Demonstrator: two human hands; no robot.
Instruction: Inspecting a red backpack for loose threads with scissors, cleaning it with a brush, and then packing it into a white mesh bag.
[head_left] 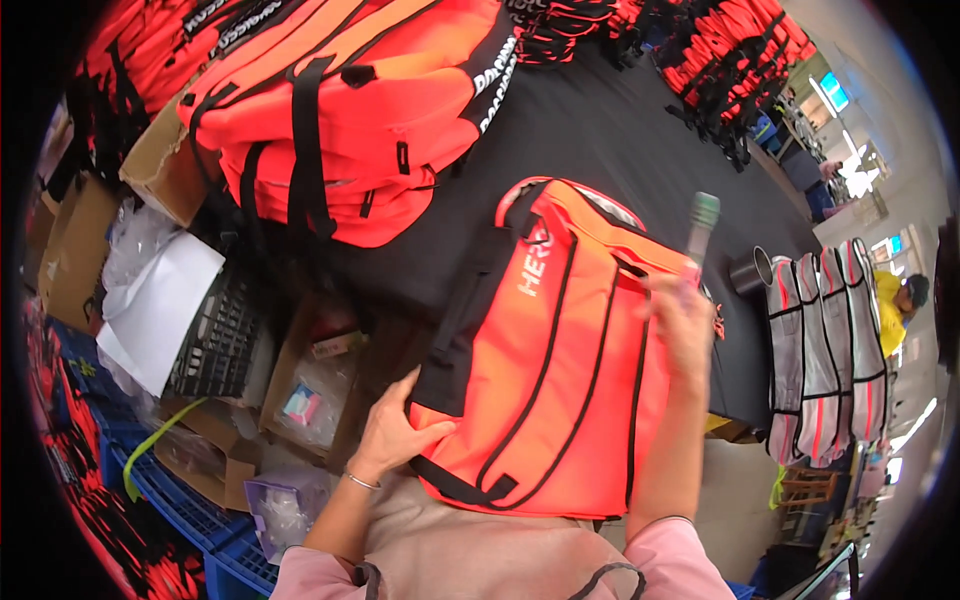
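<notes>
A bright orange-red backpack with black piping and a black side panel lies in front of me, its near end against my lap. My left hand grips its lower left edge, thumb on the orange face and fingers on the black side. Above the bag's right side, my right hand is closed around a slim stick-like item with a green end. Motion blurs that hand, and I cannot make out the item's exact kind. The far end of the bag shows a pale lining at its curved opening.
Stacked orange-red bags stand at the far left, more bags at the far right of the black table. Grey bags and a dark cup are on the right. Cardboard boxes and a black crate sit left.
</notes>
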